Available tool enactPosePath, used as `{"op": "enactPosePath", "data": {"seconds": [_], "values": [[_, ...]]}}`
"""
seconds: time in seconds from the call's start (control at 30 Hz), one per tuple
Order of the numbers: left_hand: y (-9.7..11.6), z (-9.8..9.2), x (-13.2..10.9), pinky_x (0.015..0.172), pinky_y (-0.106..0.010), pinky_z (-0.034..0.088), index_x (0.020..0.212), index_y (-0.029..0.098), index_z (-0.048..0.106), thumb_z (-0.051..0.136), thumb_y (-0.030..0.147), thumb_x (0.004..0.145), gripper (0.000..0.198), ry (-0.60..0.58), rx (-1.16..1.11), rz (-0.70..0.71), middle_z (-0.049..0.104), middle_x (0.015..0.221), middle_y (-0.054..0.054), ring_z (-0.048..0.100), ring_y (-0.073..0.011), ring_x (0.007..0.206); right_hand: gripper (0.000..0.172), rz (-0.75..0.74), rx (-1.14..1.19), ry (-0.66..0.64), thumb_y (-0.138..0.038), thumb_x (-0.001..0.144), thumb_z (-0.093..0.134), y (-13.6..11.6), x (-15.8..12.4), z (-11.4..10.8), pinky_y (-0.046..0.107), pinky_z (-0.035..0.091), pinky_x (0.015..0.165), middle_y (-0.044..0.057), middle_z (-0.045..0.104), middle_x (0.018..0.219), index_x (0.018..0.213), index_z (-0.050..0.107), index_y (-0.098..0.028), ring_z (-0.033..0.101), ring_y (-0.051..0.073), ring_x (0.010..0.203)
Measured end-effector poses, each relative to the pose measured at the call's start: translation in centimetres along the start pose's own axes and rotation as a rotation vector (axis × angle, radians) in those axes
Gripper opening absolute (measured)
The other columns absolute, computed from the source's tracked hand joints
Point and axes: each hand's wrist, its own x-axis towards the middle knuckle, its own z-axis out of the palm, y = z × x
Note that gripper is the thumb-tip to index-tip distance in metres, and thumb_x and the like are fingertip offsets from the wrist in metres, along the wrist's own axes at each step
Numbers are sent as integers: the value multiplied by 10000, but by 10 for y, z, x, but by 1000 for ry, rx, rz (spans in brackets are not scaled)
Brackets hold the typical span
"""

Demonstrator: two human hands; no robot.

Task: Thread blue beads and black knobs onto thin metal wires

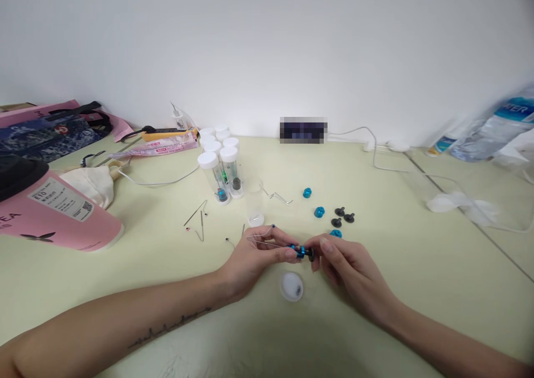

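Observation:
My left hand (250, 258) is closed around a small blue metal piece (300, 250), with a thin bent wire (262, 241) sticking out leftward over the fingers. My right hand (348, 262) pinches a black piece with a round flat head (311, 254), in line with the blue piece and meeting its right end. Just below the hands lies a white cap (290, 284) with something small and dark in it. More blue pieces (319, 212) and several black flat-headed pieces (349, 218) lie beyond my right hand. Bent wires with small tips (202, 227) are scattered left of my left hand.
Clear tubes with white lids (208, 161) stand in a cluster behind the hands, beside an uncapped clear tube (254, 200). A large pink cup (62, 211) is at the left. White cables (375, 155) and a water bottle (492, 130) are at the right.

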Motion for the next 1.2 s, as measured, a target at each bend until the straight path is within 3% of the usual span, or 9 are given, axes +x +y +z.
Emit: {"op": "enactPosePath", "data": {"seconds": [0.17, 0.33, 0.5, 0.67, 0.8, 0.97, 1.2], "values": [[0, 0, 0, 779, -282, 476, 794, 137, 697, 787, 187, 658, 171, -7, -11, 2, 726, 770, -47, 651, -146, 748, 409, -9, 31, 17, -453, 974, 342, 0, 0, 0, 242, 320, 524, -23, 526, 597, 791, 593, -187, 378, 104, 462], [0, 1, 0, 779, -292, 478, 777, 137, 697, 794, 194, 645, 173, -2, -9, 6, 721, 763, -44, 652, -153, 735, 438, -9, -2, 29, -452, 975, 339, 0, -1, 0, 243, 308, 522, -34, 446, 516, 733, 585, -183, 375, 113, 467], [0, 1, 0, 782, -292, 479, 779, 141, 698, 796, 197, 642, 177, 7, -3, -1, 722, 763, -46, 654, -157, 744, 421, -6, 1, 25, -454, 973, 338, -1, 0, -1, 244, 323, 532, -22, 515, 579, 769, 593, -187, 386, 112, 469], [1, 2, -1, 791, -306, 477, 772, 145, 700, 800, 215, 637, 182, 9, 0, -9, 722, 762, -45, 658, -168, 752, 451, 0, -19, 23, -465, 972, 331, 0, 0, -1, 247, 310, 519, -33, 436, 503, 721, 583, -188, 374, 119, 460], [1, 1, 0, 789, -308, 478, 777, 143, 699, 801, 215, 635, 189, 10, -2, -2, 721, 757, -47, 659, -170, 748, 430, 4, 12, 23, -466, 971, 336, 1, 0, 0, 246, 325, 521, -20, 515, 571, 770, 593, -186, 384, 113, 463], [1, 1, 0, 784, -296, 481, 780, 139, 700, 796, 204, 642, 180, 3, 2, 0, 719, 760, -45, 653, -157, 738, 460, 8, -18, 22, -471, 972, 333, 1, 0, 0, 246, 313, 516, -37, 426, 486, 711, 579, -185, 368, 115, 458], [2, 3, -1, 793, -322, 483, 784, 136, 692, 804, 223, 626, 212, 20, 7, 7, 720, 764, -60, 658, -181, 756, 416, -4, 39, 33, -483, 969, 331, 0, -1, 1, 236, 345, 479, -3, 587, 649, 873, 606, -186, 409, 105, 454]]}}
